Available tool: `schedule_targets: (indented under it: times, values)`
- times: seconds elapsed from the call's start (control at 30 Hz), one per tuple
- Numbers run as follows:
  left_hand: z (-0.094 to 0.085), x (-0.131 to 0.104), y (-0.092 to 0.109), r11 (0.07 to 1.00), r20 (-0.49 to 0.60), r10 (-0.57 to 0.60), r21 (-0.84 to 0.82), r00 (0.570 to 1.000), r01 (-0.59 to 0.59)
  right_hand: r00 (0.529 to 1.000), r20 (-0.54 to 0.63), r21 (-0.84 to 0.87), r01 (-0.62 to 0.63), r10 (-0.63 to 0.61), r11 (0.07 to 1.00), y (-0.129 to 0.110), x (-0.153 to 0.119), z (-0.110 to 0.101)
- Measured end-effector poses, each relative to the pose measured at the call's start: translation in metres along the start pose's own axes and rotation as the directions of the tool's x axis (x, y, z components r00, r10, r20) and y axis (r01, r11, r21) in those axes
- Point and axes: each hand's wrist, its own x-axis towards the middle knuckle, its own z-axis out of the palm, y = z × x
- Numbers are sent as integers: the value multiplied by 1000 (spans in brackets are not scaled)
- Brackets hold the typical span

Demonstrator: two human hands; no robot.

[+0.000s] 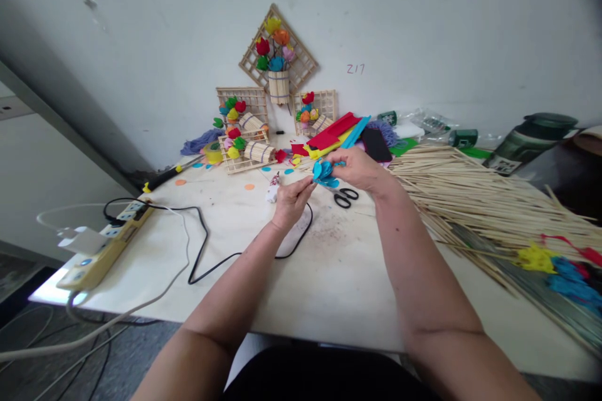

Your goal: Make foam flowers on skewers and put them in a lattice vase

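A blue paper flower (324,173) is held up over the middle of the table, between both hands. My left hand (292,200) is closed at the flower's left side, its fingers pinching the base. On the other side, my right hand (358,169) pinches a blue petal between thumb and fingers. Just below the flower lie scissors (345,197) with black handles. A white glue gun (272,190) with a patterned nozzle end sits left of my left hand, and a black cord runs near it. Blue paper discs (289,171) lie behind the hands.
Stick lattices (294,72) with colourful paper flowers stand against the wall. Crepe paper strips (332,131) and a phone (376,145) lie behind my right hand. Thin wooden sticks (470,188) spread over the right side, near a dark bottle (531,141). A power strip (108,244) with cables occupies the left edge.
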Motion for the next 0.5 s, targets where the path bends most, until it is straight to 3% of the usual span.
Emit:
schedule_targets:
  times: [0.17, 0.33, 0.5]
  values:
    - [3, -1, -1, 990, 5, -76, -121, 997, 76, 1000, -19, -15, 2, -2, 1000, 0, 1, 3]
    - [3, 2, 2, 918, 27, -217, -334, 976, 213, 995, -97, 4, -29, 29, 1000, 0, 4, 10]
    - [-1, 7, 9, 886, 88, -259, -376, 962, 273, 986, -166, -31, -17, 12, 999, -5, 7, 15]
